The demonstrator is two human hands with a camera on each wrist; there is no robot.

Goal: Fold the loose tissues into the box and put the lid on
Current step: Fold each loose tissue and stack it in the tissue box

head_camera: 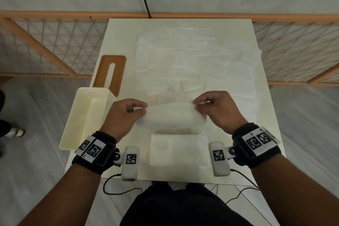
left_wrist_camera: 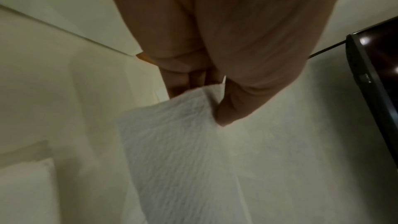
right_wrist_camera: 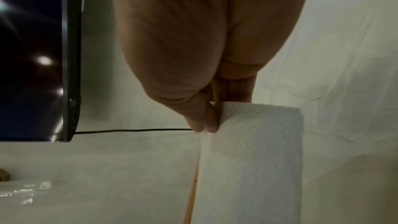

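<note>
Both hands are up over the near half of the desk [head_camera: 117, 29], and a single tissue [head_camera: 170, 115] is stretched between them. The left hand [head_camera: 122, 115] pinches its left end, thumb against curled fingers; the left wrist view shows the sheet's corner caught right at the thumb tip. The right hand [head_camera: 218, 110] pinches the right end the same way, thumb and forefinger nipped on the corner, the other fingers curled in. The sheet hangs doubled over, raised above a folded tissue [head_camera: 178, 149] lying flat near the front edge. More loose tissues [head_camera: 183, 57] are spread across the far half. The cream box [head_camera: 80, 121] sits open at the left edge, and its wooden lid [head_camera: 111, 71] lies just behind it.
</note>
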